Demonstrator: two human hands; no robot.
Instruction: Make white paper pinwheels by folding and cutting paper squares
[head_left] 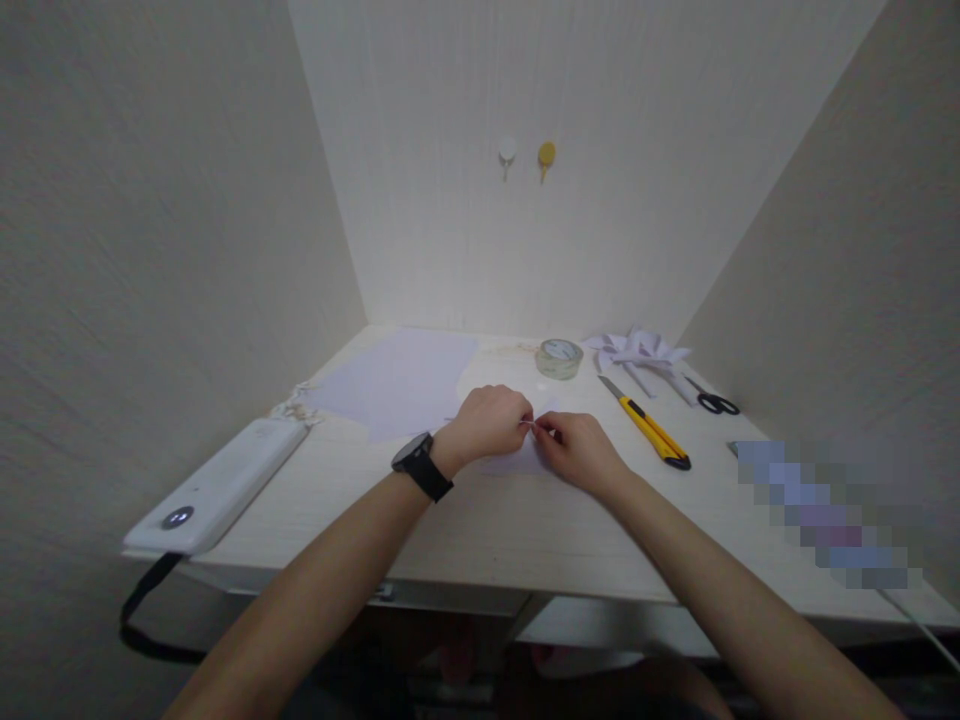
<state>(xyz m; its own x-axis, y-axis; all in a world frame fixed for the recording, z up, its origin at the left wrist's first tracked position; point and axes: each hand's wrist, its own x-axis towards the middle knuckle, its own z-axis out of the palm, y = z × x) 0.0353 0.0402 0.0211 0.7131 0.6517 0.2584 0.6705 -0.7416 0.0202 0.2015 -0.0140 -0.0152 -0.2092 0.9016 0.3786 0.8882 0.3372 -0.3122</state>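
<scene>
Near the middle of the desk, my left hand (489, 422), with a black watch (421, 464) on its wrist, is closed in a pinch. Close beside it, the fingertips of my right hand (583, 450) are pinched too. Between them runs a thin white strip (528, 422), gripped at both ends; whether it is paper or string I cannot tell. Under the hands lies a pale sheet of paper (517, 463), partly hidden by them. A clear tape roll (559, 360) stands behind my right hand, and a yellow utility knife (651, 430) with its blade out lies to the right.
Larger paper sheets (405, 375) lie at the back left. Folded paper pinwheels (641, 350) and black scissors (716, 403) are at the back right. A white device (217, 485) with a strap sits left, a pixelated object (817, 515) right. Walls enclose the desk (465, 545).
</scene>
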